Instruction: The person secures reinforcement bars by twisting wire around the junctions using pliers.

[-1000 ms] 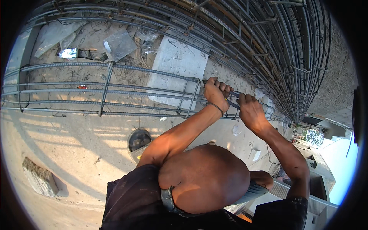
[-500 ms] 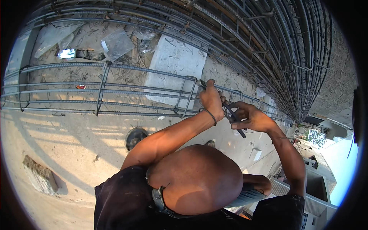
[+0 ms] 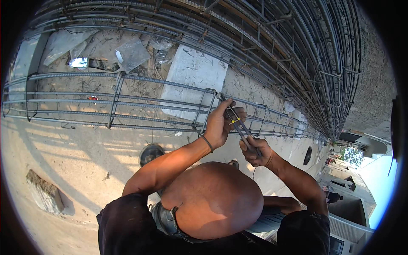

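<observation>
Head view: the right hand grips the pincers by their handles; the left hand curls round them nearer their head, at the rebar cage's far edge. Likely step: seating the tool; next calls for a steady squeeze.

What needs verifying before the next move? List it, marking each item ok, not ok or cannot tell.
1. Right hand closed around the handles of the dark, long-handled metal pincers with yellow marks: ok.
2. Left hand on the same tool, nearer its head: ok.
3. Tool head at a corner of the grey, ribbed steel-bar cage: ok, close by; actual contact: cannot tell.
4. Wire caught in the jaws: cannot tell, too small.
5. Rough, pale block away from both hands: ok, it lies on the ground at far left.
</observation>
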The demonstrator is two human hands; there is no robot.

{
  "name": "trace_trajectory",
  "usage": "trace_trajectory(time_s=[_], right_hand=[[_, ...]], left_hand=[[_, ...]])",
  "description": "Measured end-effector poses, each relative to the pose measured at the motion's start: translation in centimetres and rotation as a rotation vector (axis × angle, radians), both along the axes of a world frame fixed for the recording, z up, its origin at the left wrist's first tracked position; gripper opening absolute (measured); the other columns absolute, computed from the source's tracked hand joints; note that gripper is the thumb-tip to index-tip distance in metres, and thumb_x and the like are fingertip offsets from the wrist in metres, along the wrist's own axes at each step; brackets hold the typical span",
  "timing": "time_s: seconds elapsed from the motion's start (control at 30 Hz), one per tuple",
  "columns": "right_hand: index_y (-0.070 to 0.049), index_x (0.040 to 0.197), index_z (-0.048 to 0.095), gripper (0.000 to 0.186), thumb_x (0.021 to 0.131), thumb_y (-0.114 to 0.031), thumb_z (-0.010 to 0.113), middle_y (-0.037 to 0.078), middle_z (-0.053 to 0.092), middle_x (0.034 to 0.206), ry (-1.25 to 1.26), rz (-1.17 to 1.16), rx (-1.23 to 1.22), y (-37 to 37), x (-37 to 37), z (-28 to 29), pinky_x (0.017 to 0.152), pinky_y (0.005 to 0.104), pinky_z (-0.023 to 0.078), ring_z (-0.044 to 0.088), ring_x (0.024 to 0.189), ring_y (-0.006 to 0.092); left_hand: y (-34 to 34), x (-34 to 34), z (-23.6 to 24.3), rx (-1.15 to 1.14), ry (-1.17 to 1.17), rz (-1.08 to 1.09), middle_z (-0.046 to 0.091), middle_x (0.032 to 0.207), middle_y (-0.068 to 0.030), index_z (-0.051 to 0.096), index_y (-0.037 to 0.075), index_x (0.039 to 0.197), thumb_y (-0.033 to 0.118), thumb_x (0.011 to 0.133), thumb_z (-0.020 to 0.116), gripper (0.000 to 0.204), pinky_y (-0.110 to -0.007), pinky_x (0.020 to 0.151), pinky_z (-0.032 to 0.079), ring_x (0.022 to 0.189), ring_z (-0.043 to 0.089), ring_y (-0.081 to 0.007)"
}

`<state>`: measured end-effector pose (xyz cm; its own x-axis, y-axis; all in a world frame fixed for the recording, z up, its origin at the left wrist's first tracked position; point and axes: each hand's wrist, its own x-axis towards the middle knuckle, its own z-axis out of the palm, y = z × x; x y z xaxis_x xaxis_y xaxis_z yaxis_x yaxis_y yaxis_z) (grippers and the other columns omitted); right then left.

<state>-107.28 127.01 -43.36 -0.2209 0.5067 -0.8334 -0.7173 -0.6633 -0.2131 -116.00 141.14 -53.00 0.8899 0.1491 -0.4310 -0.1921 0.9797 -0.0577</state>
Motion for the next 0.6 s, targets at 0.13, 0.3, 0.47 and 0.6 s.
trace_trajectory(time_s=[0.13, 0.3, 0.47, 0.6], right_hand=[[-0.004, 0.124, 0.044, 0.054, 0.087, -0.04, 0.06, 0.008, 0.059, 0.077, -0.345, 0.158, 0.038, 1.6, 0.5, 2.0, 0.043, 0.0241, 0.037, 0.052, 0.049, 0.0139], [0.0, 0.122, 0.048, 0.044, 0.088, -0.026, 0.059, 0.012, 0.061, 0.085, -0.909, 0.59, -0.118, 4.9, 2.9, 5.6, 0.054, 0.0305, 0.046, 0.06, 0.066, 0.0187], [0.0, 0.115, 0.053, 0.027, 0.093, -0.016, 0.054, 0.011, 0.062, 0.077, -1.155, 0.797, -0.208, 4.5, 1.8, 4.1, 0.066, 0.0344, 0.048, 0.061, 0.073, 0.0189], [-0.002, 0.111, 0.057, 0.022, 0.092, -0.013, 0.052, 0.016, 0.061, 0.084, -1.521, 0.813, -0.026, 2.8, 2.7, 2.2, 0.07, 0.0394, 0.045, 0.058, 0.075, 0.0296]], left_hand=[[-0.1, 1.5, 0.7, 0.294, 0.353, -0.005, 0.058, 0.067, -0.0088, 0.053, 0.003, 0.081, 0.041, 0.079, 0.073, 0.043, -0.031, 0.051, 0.053, 0.054, 0.059, -0.018], [0.6, 3.9, 1.8, 0.354, 0.611, 0.036, 0.047, 0.049, -0.0026, 0.047, 0.006, 0.057, 0.042, 0.076, 0.076, 0.049, -0.03, 0.03, 0.035, 0.033, 0.041, -0.0131], [0.2, 3.2, 1.9, 0.367, 0.553, -0.033, 0.055, 0.061, -0.0051, 0.055, 0.005, 0.067, 0.039, 0.082, 0.07, 0.04, -0.031, 0.041, 0.045, 0.047, 0.052, -0.0137], [0.4, 0.3, 1.7, 0.504, 0.367, -0.083, 0.062, 0.078, -0.0082, 0.058, 0.001, 0.089, 0.035, 0.088, 0.063, 0.034, -0.028, 0.054, 0.049, 0.067, 0.061, -0.0148]])
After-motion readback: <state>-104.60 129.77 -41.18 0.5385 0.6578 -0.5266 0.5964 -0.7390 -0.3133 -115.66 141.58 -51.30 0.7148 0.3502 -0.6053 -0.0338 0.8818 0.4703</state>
